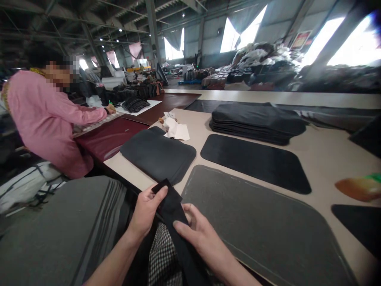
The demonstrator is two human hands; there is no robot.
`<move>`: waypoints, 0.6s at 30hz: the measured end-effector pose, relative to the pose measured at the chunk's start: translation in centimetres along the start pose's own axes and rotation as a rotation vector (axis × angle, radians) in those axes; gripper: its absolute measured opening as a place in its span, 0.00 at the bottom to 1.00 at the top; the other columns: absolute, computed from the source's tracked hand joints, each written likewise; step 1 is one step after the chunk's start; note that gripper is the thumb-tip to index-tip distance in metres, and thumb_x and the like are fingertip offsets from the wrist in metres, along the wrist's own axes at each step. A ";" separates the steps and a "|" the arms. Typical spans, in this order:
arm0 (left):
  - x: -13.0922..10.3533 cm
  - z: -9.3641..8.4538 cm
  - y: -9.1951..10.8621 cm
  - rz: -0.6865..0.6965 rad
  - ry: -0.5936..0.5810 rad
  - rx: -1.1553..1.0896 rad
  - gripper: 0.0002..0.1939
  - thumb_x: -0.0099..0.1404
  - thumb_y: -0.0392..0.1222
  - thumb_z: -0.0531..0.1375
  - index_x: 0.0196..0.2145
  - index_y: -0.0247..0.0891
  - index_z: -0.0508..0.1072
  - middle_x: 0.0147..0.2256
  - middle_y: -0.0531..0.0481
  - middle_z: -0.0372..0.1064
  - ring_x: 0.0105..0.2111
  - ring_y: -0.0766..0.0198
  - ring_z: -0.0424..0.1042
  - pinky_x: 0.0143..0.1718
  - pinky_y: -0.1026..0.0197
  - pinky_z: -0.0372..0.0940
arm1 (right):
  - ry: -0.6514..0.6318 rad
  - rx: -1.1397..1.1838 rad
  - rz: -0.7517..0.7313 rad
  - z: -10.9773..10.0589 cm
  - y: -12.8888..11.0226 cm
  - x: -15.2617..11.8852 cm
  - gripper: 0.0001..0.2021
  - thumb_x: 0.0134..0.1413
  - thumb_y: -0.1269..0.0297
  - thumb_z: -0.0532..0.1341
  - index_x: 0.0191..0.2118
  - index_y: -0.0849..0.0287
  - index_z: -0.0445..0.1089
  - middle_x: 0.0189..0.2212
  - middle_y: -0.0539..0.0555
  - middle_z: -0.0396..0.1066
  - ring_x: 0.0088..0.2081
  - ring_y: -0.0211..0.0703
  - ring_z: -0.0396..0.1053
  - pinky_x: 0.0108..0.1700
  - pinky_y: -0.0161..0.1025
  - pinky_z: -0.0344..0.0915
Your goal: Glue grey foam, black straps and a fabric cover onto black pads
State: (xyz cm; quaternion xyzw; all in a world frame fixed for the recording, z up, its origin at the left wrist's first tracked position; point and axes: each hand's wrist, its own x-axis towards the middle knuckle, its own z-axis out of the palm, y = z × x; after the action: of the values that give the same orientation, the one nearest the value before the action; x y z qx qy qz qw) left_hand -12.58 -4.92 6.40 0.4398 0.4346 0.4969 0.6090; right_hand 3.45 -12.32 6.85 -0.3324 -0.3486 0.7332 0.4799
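A long, black, flexible strip (170,205) is looking plain; a black-and-white cloth (163,252) is displaying small checks.

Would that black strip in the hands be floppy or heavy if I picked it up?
Probably floppy: the strip looks thin and trails down past the right hand. Likely light too, as the left hand just pinches it. It probably won't roll, because it looks flat.

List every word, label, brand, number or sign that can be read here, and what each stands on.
No text can be read.
Red-and-white sign on the far wall: too small and blurred to read.
White scraps on the table: no lettering can be made out.
Black strip in both hands: no lettering can be made out.
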 end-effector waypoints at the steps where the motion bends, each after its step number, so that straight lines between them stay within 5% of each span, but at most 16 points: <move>1: 0.0 0.0 0.0 -0.008 0.011 -0.003 0.20 0.62 0.51 0.69 0.45 0.34 0.78 0.33 0.47 0.76 0.28 0.63 0.73 0.31 0.63 0.69 | 0.021 -0.008 0.000 -0.2 0.1 -0.3 0.19 0.60 0.55 0.67 0.49 0.56 0.62 0.37 0.50 0.73 0.35 0.42 0.72 0.38 0.37 0.69; 6: -0.2 0.6 0.2 -0.072 -0.031 -0.035 0.15 0.63 0.51 0.68 0.36 0.34 0.78 0.28 0.51 0.73 0.24 0.68 0.69 0.25 0.67 0.64 | 0.165 -0.238 -0.107 -1.3 0.3 -0.6 0.29 0.62 0.54 0.66 0.63 0.52 0.55 0.37 0.50 0.72 0.39 0.45 0.73 0.43 0.41 0.70; 11: -0.8 1.6 1.0 -0.095 -0.135 -0.051 0.13 0.65 0.48 0.67 0.38 0.33 0.80 0.33 0.48 0.77 0.32 0.64 0.73 0.36 0.64 0.68 | 0.144 -0.514 -0.236 -1.7 -1.0 -0.8 0.35 0.66 0.60 0.61 0.72 0.47 0.44 0.45 0.51 0.73 0.45 0.44 0.73 0.52 0.43 0.68; 15: -1.0 2.1 1.4 -0.087 -0.217 0.013 0.16 0.64 0.48 0.68 0.44 0.34 0.80 0.39 0.44 0.78 0.40 0.57 0.74 0.42 0.61 0.69 | 0.049 -0.684 -0.339 -2.1 -2.0 -1.1 0.28 0.69 0.65 0.57 0.70 0.43 0.52 0.54 0.50 0.71 0.53 0.42 0.71 0.58 0.40 0.65; 18: -1.0 2.5 1.3 -0.078 -0.242 0.047 0.15 0.64 0.47 0.68 0.44 0.34 0.80 0.39 0.45 0.77 0.40 0.59 0.74 0.42 0.62 0.68 | 0.065 -0.791 -0.469 -2.7 -1.3 -1.1 0.25 0.68 0.70 0.56 0.67 0.46 0.56 0.53 0.51 0.73 0.48 0.41 0.75 0.52 0.38 0.70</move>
State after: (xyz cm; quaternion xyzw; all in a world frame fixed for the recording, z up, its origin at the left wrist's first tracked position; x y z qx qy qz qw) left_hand -10.58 -5.99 8.31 0.4933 0.3862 0.4058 0.6655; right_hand 6.62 -12.44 6.64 -0.4250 -0.6521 0.4047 0.4799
